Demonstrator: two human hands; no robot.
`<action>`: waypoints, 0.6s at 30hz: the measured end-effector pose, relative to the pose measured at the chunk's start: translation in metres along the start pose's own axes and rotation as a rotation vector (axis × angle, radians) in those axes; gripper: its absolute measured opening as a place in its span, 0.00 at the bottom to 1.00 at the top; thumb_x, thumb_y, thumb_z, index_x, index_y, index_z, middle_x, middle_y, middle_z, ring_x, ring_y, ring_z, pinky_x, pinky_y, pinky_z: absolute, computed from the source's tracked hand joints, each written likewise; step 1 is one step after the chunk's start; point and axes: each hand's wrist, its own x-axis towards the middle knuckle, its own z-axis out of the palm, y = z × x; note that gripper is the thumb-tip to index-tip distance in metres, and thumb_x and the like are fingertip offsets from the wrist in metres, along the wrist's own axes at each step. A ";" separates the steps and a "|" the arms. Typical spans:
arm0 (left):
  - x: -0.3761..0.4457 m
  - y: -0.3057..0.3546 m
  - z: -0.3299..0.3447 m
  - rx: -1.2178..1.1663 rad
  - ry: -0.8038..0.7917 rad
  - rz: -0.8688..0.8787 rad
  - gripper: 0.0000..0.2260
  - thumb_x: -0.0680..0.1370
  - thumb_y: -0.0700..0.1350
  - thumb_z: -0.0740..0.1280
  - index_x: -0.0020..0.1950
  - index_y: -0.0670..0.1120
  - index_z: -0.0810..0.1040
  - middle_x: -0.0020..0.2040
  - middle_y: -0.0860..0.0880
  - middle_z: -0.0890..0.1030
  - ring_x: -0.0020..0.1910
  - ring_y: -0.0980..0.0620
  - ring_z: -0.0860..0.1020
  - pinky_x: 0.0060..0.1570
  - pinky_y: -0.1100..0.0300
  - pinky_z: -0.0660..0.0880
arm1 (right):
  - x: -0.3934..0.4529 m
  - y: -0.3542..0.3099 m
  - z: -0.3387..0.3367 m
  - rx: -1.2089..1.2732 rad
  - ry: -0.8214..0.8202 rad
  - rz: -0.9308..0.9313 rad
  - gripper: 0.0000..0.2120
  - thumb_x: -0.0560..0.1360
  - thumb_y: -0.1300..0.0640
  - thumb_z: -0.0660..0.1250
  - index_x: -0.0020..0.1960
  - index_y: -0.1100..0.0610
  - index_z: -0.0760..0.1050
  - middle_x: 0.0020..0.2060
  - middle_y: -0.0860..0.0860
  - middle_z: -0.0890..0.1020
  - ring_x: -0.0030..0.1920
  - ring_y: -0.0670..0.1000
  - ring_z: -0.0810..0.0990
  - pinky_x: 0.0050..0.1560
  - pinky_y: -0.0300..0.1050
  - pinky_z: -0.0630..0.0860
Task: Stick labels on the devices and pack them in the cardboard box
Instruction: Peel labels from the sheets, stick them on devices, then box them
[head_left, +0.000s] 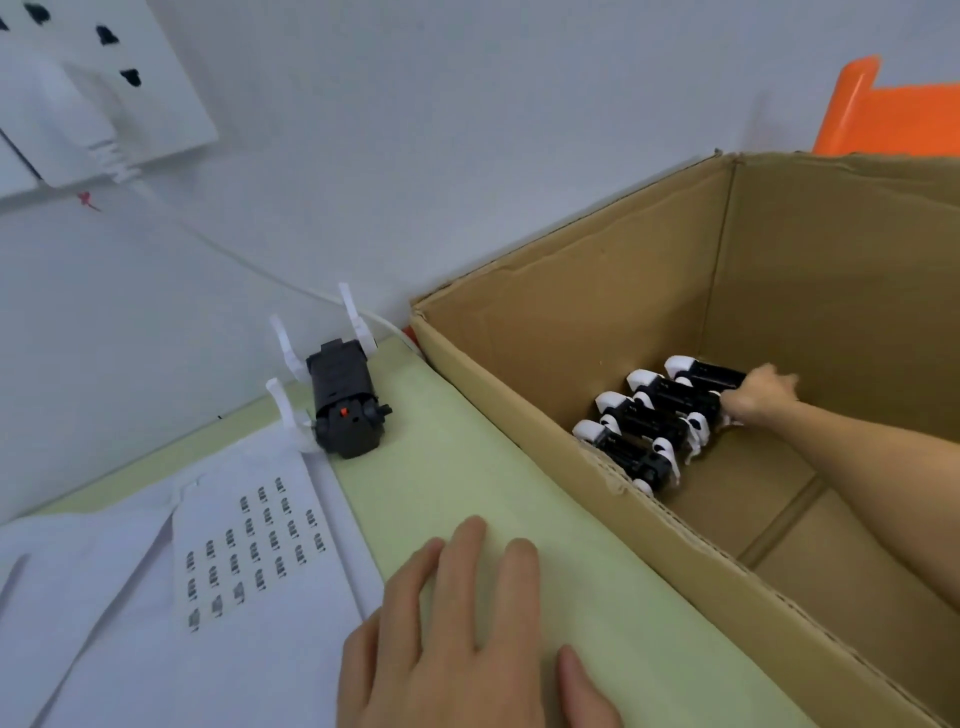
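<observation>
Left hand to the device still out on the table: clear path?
Probably yes. The left hand lies flat on the green tabletop, holding nothing, and the strip between it and the device looks bare. The label sheet lies off to the side, the box on the other.

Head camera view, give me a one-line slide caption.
Right hand sets a device in the cardboard box; left hand rests flat on the table.

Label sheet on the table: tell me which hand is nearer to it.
Left. The left hand rests flat on the table just beside the label sheet; the right hand is inside the cardboard box, at the packed devices.
</observation>
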 end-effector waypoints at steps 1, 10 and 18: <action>0.000 0.000 0.001 0.046 -0.041 0.012 0.23 0.60 0.55 0.56 0.42 0.48 0.86 0.50 0.47 0.86 0.44 0.42 0.85 0.32 0.47 0.79 | -0.004 0.000 0.000 0.011 0.009 0.010 0.29 0.78 0.59 0.66 0.72 0.72 0.61 0.71 0.70 0.66 0.71 0.67 0.67 0.67 0.52 0.68; -0.012 0.001 0.000 0.063 0.002 0.048 0.23 0.62 0.55 0.56 0.45 0.48 0.85 0.52 0.47 0.85 0.47 0.42 0.85 0.36 0.47 0.80 | -0.013 0.007 -0.002 0.201 -0.144 -0.031 0.16 0.75 0.66 0.63 0.61 0.71 0.74 0.44 0.63 0.82 0.49 0.59 0.79 0.44 0.44 0.72; -0.014 -0.002 0.004 0.129 0.043 0.082 0.23 0.62 0.55 0.56 0.46 0.48 0.85 0.53 0.47 0.85 0.48 0.42 0.85 0.36 0.46 0.79 | -0.022 -0.004 0.023 0.170 0.025 -0.078 0.21 0.82 0.55 0.62 0.65 0.72 0.73 0.66 0.66 0.75 0.67 0.64 0.73 0.63 0.49 0.70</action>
